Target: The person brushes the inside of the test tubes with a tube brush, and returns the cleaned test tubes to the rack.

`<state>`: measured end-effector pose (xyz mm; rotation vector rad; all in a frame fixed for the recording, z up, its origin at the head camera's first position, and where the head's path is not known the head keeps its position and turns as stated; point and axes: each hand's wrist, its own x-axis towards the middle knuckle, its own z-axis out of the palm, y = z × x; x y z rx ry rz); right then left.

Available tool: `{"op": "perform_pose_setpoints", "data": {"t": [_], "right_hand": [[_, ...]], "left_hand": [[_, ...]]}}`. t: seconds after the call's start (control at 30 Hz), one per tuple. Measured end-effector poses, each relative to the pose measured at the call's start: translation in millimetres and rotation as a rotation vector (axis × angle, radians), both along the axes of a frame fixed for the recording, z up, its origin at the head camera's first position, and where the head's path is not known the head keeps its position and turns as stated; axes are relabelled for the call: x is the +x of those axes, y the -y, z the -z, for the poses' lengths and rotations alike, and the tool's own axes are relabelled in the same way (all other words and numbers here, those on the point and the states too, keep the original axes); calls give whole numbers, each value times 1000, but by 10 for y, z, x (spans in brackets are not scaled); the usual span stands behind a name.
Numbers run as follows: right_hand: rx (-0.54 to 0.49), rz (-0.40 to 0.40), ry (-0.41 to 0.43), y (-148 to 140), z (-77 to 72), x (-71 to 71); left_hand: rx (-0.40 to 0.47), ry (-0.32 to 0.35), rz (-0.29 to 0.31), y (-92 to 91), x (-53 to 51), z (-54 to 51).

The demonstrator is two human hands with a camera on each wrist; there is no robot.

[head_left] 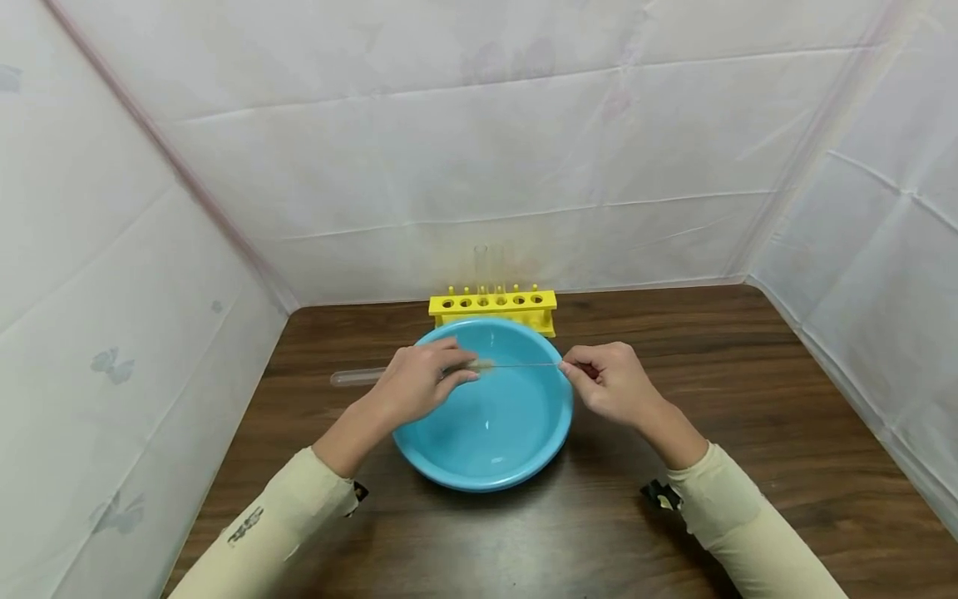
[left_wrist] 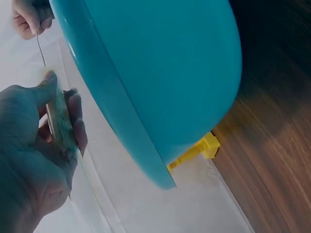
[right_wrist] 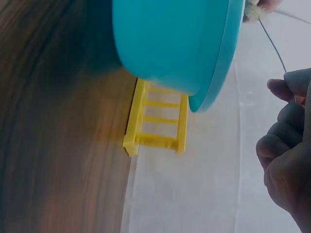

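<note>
Above the blue basin (head_left: 486, 424), my left hand (head_left: 419, 378) grips a clear glass test tube (head_left: 355, 377), whose rounded end sticks out to the left. My right hand (head_left: 609, 384), at the basin's right rim, pinches the thin wire handle of a test tube brush (head_left: 524, 365). The wire runs level across to the left hand. Pale bristles show at the tube's mouth beside the left thumb, and more appear inside the tube (left_wrist: 60, 121) in the left wrist view. The left fingers partly cover the tube's middle.
Behind the basin stands a yellow test tube rack (head_left: 494, 304) holding two upright clear test tubes (head_left: 481, 268). The dark wooden table (head_left: 314, 466) is bordered by white sheeting (head_left: 479, 150) at the back and sides.
</note>
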<state>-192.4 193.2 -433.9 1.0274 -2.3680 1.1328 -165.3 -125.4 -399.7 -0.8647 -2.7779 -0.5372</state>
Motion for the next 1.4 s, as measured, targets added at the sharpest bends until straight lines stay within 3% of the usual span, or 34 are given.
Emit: {"op": "perform_pose_setpoints", "data": {"t": [0.2,0.3,0.5,0.7,1.0,1.1,1.27,1.4], "right_hand": [[51,-91,-20,216,2,6],[75,-104,-36,320,-2,2],[72,-131,14,426,-26,8],[89,-186,90,510,-3,50],[149,-177,70,539,25,87],[204,-192,86,551,18,98],[280,-225,115,538,17,84],[275,-250,134,528,1,58]], "left_hand": [[72,168,67,-216,-2,17],[102,222,70,-283,-11,19],[119,213,49,-303,-17,4],[88,199,81,-391,-8,-1],[109,221,77,-343,30,46],[59,183,84,-309,64,79],[-90,46,109,-277,136,139],[-108,-36,110,-265,184,163]]}}
